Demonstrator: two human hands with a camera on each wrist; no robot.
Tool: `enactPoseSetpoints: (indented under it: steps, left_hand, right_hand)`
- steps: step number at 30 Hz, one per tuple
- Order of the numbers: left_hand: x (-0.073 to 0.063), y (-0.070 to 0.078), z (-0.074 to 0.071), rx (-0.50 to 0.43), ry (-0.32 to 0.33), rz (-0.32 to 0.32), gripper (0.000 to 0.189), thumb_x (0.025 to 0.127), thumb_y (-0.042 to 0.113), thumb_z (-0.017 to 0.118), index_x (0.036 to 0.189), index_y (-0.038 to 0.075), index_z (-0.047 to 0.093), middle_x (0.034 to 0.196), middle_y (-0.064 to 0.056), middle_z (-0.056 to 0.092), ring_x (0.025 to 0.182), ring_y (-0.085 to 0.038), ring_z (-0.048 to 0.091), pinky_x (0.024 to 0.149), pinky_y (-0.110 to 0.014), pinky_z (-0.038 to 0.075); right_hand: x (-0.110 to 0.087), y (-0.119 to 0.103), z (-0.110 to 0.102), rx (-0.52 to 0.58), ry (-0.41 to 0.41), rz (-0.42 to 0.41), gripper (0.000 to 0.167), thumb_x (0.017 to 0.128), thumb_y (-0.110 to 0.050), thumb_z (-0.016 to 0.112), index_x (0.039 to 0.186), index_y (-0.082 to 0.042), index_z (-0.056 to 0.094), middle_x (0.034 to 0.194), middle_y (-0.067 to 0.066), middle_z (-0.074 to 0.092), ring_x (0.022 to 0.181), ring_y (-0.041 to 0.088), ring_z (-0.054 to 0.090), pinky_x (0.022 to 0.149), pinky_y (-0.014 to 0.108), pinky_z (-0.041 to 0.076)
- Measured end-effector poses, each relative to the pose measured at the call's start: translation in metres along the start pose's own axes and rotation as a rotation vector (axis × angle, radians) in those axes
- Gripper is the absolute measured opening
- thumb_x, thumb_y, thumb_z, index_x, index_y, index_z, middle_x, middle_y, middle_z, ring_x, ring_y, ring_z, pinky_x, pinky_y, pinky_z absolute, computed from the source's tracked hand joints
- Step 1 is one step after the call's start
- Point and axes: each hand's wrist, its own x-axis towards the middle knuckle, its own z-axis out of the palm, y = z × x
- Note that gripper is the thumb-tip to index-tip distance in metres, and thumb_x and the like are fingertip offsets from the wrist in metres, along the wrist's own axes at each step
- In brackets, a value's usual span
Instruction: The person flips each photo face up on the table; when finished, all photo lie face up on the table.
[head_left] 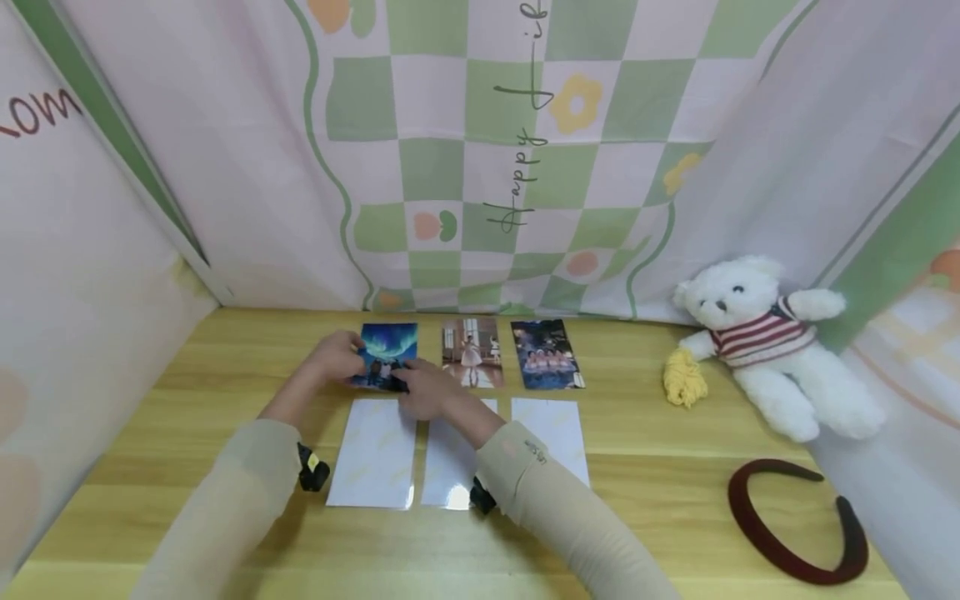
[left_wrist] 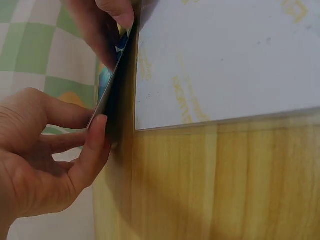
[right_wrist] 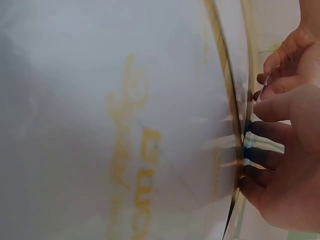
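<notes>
A photo with a blue-green night sky (head_left: 390, 343) is at the left of the back row, its near edge tilted up off the table. My left hand (head_left: 336, 357) pinches its left edge between thumb and fingers, plain in the left wrist view. At the lower right corner, my right hand (head_left: 431, 390) grips the same photo, fingers over the picture side. Just in front lies a white sheet with faint yellow print (left_wrist: 225, 60). Beside it, a second white sheet (head_left: 450, 467) is partly hidden under my right forearm.
Right of the held photo lie a dancer photo (head_left: 471, 354) and a photo of several figures (head_left: 547, 357). A third white sheet (head_left: 551, 429) lies below them. Farther right are a white teddy bear (head_left: 772, 342), a yellow yarn bundle (head_left: 684, 379) and a dark red headband (head_left: 765, 537).
</notes>
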Motion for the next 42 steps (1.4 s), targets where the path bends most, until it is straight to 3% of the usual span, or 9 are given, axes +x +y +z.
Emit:
enactPoseSetpoints:
  steps: [5, 8, 13, 15, 18, 24, 30, 42]
  left_hand:
    - [0.000, 0.005, 0.000, 0.094, -0.029, 0.031, 0.067, 0.083, 0.000, 0.056, 0.147, -0.014, 0.044, 0.136, -0.035, 0.058, 0.063, -0.014, 0.060, 0.059, -0.024, 0.058]
    - [0.001, 0.006, 0.000, 0.184, -0.016, 0.059, 0.067, 0.080, 0.002, 0.056, 0.145, -0.014, 0.047, 0.142, -0.036, 0.056, 0.072, -0.020, 0.065, 0.064, -0.027, 0.059]
    - [0.000, 0.007, 0.001, 0.284, 0.005, 0.073, 0.069, 0.081, 0.008, 0.065, 0.145, -0.012, 0.050, 0.150, -0.036, 0.050, 0.114, -0.039, 0.061, 0.099, -0.045, 0.058]
    - [-0.001, 0.006, 0.001, 0.301, 0.005, 0.070, 0.069, 0.084, 0.012, 0.069, 0.147, -0.010, 0.049, 0.154, -0.037, 0.045, 0.131, -0.047, 0.053, 0.114, -0.055, 0.050]
    - [-0.002, 0.002, 0.001, 0.339, 0.003, 0.093, 0.073, 0.087, 0.018, 0.075, 0.150, -0.006, 0.047, 0.158, -0.037, 0.038, 0.146, -0.055, 0.037, 0.123, -0.066, 0.035]
    - [-0.003, -0.005, -0.002, 0.407, -0.042, 0.197, 0.082, 0.087, 0.026, 0.081, 0.155, -0.001, 0.044, 0.167, -0.033, 0.025, 0.154, -0.060, 0.020, 0.127, -0.073, 0.017]
    - [-0.007, -0.004, -0.003, 0.446, -0.120, 0.149, 0.084, 0.088, 0.029, 0.080, 0.159, 0.009, 0.040, 0.172, -0.025, 0.020, 0.156, -0.058, 0.014, 0.123, -0.083, 0.003]
    - [-0.006, -0.002, 0.005, 0.456, -0.069, 0.141, 0.086, 0.084, 0.024, 0.081, 0.159, 0.009, 0.041, 0.171, -0.026, 0.023, 0.156, -0.058, 0.017, 0.123, -0.082, 0.006]
  right_hand:
    - [-0.001, 0.001, -0.002, -0.040, 0.024, 0.007, 0.051, 0.107, -0.028, 0.046, 0.158, -0.023, 0.046, 0.172, 0.005, 0.033, 0.160, 0.027, 0.033, 0.131, 0.047, 0.034]
    - [0.000, 0.000, -0.003, -0.085, 0.024, 0.015, 0.050, 0.108, -0.028, 0.047, 0.158, -0.024, 0.046, 0.172, 0.005, 0.033, 0.160, 0.026, 0.033, 0.131, 0.045, 0.033]
    - [0.001, 0.000, -0.002, -0.156, 0.016, 0.027, 0.051, 0.108, -0.030, 0.048, 0.159, -0.028, 0.043, 0.173, 0.002, 0.031, 0.160, 0.024, 0.033, 0.131, 0.044, 0.034]
    - [0.001, -0.001, -0.002, -0.166, 0.010, 0.028, 0.051, 0.109, -0.031, 0.048, 0.159, -0.029, 0.042, 0.173, 0.002, 0.031, 0.160, 0.024, 0.032, 0.130, 0.045, 0.034]
    - [0.002, -0.002, -0.001, -0.176, -0.002, 0.027, 0.051, 0.109, -0.032, 0.048, 0.160, -0.029, 0.042, 0.173, 0.001, 0.030, 0.160, 0.023, 0.032, 0.130, 0.045, 0.035]
    - [0.003, -0.003, -0.002, -0.162, 0.004, 0.034, 0.050, 0.108, -0.032, 0.050, 0.158, -0.029, 0.044, 0.172, 0.002, 0.032, 0.159, 0.024, 0.034, 0.129, 0.050, 0.036]
    - [0.003, -0.004, -0.002, -0.176, 0.016, 0.039, 0.049, 0.109, -0.033, 0.050, 0.157, -0.029, 0.046, 0.171, 0.002, 0.036, 0.157, 0.025, 0.037, 0.127, 0.050, 0.039]
    - [0.006, -0.005, -0.002, -0.226, 0.057, 0.008, 0.045, 0.106, -0.032, 0.056, 0.151, -0.027, 0.055, 0.164, 0.003, 0.047, 0.150, 0.026, 0.047, 0.121, 0.046, 0.048]
